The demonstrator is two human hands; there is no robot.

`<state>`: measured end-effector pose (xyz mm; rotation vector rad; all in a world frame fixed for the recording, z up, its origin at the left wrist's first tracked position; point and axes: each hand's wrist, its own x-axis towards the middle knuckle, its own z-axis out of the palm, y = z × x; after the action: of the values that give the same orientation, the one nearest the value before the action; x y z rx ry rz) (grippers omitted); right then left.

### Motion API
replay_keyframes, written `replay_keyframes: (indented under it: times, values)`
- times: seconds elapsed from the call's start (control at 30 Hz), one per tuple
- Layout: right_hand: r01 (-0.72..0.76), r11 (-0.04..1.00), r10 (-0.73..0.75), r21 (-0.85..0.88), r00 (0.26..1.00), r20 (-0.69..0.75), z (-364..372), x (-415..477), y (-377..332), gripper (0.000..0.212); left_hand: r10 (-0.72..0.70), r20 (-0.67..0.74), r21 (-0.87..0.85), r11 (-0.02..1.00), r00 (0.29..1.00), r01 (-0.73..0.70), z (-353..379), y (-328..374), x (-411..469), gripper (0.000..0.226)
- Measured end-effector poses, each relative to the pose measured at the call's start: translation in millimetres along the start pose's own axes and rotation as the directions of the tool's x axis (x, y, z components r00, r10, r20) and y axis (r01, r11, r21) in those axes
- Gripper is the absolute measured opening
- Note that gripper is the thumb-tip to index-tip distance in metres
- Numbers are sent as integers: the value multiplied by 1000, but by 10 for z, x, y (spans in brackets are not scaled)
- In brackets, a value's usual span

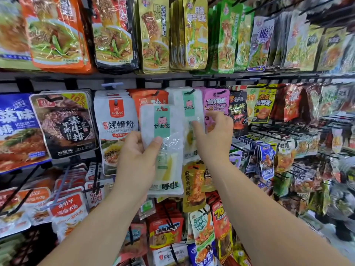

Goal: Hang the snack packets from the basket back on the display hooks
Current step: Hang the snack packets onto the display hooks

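Note:
My left hand (139, 156) grips a white snack packet with a mint-green label (163, 131), held upright in front of the middle row of the display. Just right of it, matching white packets (189, 108) hang on a black hook (191, 91). My right hand (215, 135) touches the front hanging packet, fingers curved against its right edge and thumb on its face. The basket is out of view.
Rows of hooks carry hanging snack packets all around: a white rice-noodle packet (116, 127) to the left, a purple packet (216, 102) to the right, orange and gold packets above. Bare black hook rods (269, 131) jut out at the right.

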<state>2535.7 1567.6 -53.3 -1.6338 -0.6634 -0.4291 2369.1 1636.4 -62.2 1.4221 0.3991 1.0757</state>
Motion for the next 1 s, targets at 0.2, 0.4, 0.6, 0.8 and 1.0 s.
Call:
replay_keyframes:
  times: [0.2, 0.4, 0.6, 0.8, 1.0]
  values:
    - [-88, 948, 11, 305, 970, 244, -349, -182, -50, 21, 7, 20, -2, 1000, 1000, -7, 450, 33, 192, 9]
    - [-83, 957, 3, 277, 960, 279, -302, -130, -4, 44, 40, 5, 137, 990, 999, -40, 677, -25, 325, 13]
    - [0, 940, -83, 343, 970, 229, -310, 5, 10, 51, 87, 58, 212, 972, 995, -98, 672, 70, 426, 10]
    - [-5, 957, -70, 290, 967, 247, -216, 82, 0, 53, 91, 36, 313, 945, 995, -98, 708, 143, 534, 7]
    - [58, 987, -100, 150, 953, 285, -188, 108, 27, 57, 140, 46, 398, 906, 989, -147, 664, 77, 554, 19]
